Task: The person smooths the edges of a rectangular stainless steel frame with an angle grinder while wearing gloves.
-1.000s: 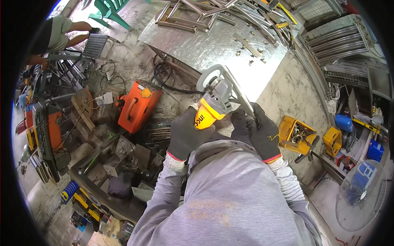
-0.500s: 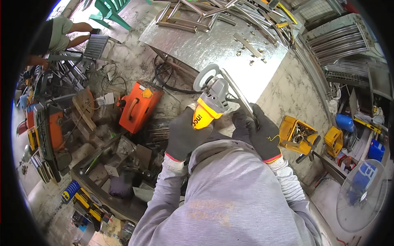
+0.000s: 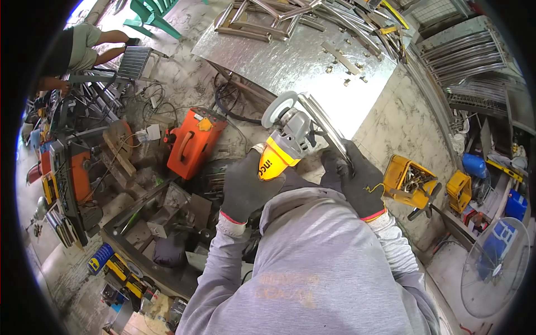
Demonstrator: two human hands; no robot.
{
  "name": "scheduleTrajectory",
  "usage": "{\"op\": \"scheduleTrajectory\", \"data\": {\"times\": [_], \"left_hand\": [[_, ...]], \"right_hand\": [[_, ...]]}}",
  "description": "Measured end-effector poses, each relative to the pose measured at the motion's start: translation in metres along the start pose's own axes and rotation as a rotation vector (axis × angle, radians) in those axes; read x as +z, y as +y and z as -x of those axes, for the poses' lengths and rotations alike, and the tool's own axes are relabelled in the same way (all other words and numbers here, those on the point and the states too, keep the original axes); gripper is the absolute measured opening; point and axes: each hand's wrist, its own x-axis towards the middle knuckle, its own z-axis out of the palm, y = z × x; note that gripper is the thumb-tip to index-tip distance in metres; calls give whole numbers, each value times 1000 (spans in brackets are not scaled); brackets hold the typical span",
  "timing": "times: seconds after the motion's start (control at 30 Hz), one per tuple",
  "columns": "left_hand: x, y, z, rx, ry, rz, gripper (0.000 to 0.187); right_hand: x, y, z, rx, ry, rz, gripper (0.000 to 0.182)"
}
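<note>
My left hand (image 3: 245, 187), in a dark work glove, is closed around the yellow body of an angle grinder (image 3: 286, 144). A pale round disc (image 3: 279, 109) sits on the grinder's head, tilted up and to the left. In my right hand (image 3: 360, 181), gloved the same way, is the lower end of a shiny metal tube (image 3: 322, 121). The tube slants up and left, its far end close beside the disc. Its lower end is hidden by my fingers. Beyond both hands lies a bright sheet-metal tabletop (image 3: 262, 64).
Metal frames (image 3: 262, 25) and small brackets (image 3: 346, 82) lie on the tabletop. An orange machine (image 3: 192, 146) stands at left, a yellow crate (image 3: 410, 181) of metal pieces at right, near a fan (image 3: 495, 268). Another person (image 3: 84, 47) is at the upper left.
The metal tube has turned a little in my right hand, so more of its side faces show. The grinder has shifted slightly down with my left hand. The camera view has moved slightly.
</note>
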Motion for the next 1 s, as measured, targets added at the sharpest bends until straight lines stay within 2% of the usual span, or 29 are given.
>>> {"op": "scheduleTrajectory", "data": {"times": [0.4, 0.6, 0.7, 0.8, 0.87, 1.0], "left_hand": [[-16, 4, 1, 61, -48, -61, 63], [-23, 7, -3, 30, -52, -23, 55], [-25, 8, -3, 82, -28, -86, 56], [-26, 7, -6, 24, -43, -103, 56], [-31, 8, -6, 108, -65, -130, 58], [-31, 6, -5, 108, -36, -112, 58]], "right_hand": [[2, 2, 0, -18, 10, -3, 54], [3, 0, 1, 13, 7, -10, 55], [6, 4, 2, -19, 28, -32, 54], [7, 2, 2, -2, 33, -35, 53], [5, 1, 1, 0, 26, -38, 53], [3, -3, 2, 9, 6, -58, 49]]}}
